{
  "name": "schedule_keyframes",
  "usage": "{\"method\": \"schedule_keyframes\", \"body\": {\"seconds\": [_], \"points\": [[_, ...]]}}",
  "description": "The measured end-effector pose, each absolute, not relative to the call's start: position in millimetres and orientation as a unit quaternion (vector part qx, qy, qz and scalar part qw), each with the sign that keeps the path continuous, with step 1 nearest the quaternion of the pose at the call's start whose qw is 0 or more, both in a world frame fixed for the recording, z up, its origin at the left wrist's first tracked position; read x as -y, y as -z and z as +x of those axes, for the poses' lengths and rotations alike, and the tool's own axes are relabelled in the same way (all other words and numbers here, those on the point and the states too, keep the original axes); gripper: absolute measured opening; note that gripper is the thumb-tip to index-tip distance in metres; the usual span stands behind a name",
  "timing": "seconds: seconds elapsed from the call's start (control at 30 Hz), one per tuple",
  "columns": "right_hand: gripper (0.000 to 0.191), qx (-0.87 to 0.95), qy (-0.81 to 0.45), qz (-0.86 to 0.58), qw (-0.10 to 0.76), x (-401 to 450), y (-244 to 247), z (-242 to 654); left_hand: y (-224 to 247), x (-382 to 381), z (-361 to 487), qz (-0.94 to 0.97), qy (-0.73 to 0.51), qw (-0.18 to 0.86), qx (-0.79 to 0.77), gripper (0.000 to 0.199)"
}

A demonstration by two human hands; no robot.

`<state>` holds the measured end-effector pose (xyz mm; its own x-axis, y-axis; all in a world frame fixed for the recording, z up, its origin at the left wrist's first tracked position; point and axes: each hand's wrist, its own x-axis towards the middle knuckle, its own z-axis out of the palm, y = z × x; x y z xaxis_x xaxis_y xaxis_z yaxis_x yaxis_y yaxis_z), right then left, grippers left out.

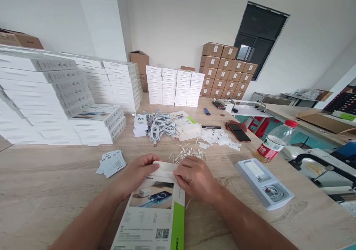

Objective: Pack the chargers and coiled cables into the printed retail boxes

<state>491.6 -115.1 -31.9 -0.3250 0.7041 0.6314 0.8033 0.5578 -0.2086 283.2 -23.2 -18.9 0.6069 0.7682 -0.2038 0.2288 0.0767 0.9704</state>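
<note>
A flat box (154, 213) is laid printed side up on the table (55, 183) at the lower centre of the frame. Its long axis runs from the bottom edge up and slightly right, the far end pointing toward the cables (160, 125). That far end, a white flap, is pinched by both hands: the left hand (139, 174) is curled over its left corner, the right hand (194, 177) over its right corner. A tray (263, 183) is seen at the right, cards (111, 163) at the left.
</note>
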Motion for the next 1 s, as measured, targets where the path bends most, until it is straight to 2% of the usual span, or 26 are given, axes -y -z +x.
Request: {"method": "schedule_keyframes", "body": {"seconds": [0.23,0.37,0.5,0.63,0.77,0.93,1.0], "points": [[0.023,0.819,0.086,-0.468,0.320,114,34,492,14,27,288,0.683,-0.220,0.577,-0.388,0.030],[0.022,0.824,0.081,-0.471,0.305,115,33,488,15,26,288,0.714,-0.199,0.548,-0.387,0.035],[0.021,0.807,0.038,-0.490,0.328,115,34,490,17,24,287,0.708,-0.185,0.557,-0.392,0.037],[0.010,0.795,-0.022,-0.490,0.356,112,35,502,14,23,285,0.668,-0.189,0.602,-0.395,0.043],[0.028,0.787,-0.062,-0.505,0.349,111,33,512,10,24,284,0.658,-0.176,0.624,-0.384,0.044],[0.033,0.785,-0.119,-0.503,0.341,114,31,516,11,23,281,0.648,-0.199,0.620,-0.395,0.046],[0.049,0.760,-0.163,-0.525,0.345,115,28,522,12,20,278,0.641,-0.219,0.611,-0.410,0.050]]}}
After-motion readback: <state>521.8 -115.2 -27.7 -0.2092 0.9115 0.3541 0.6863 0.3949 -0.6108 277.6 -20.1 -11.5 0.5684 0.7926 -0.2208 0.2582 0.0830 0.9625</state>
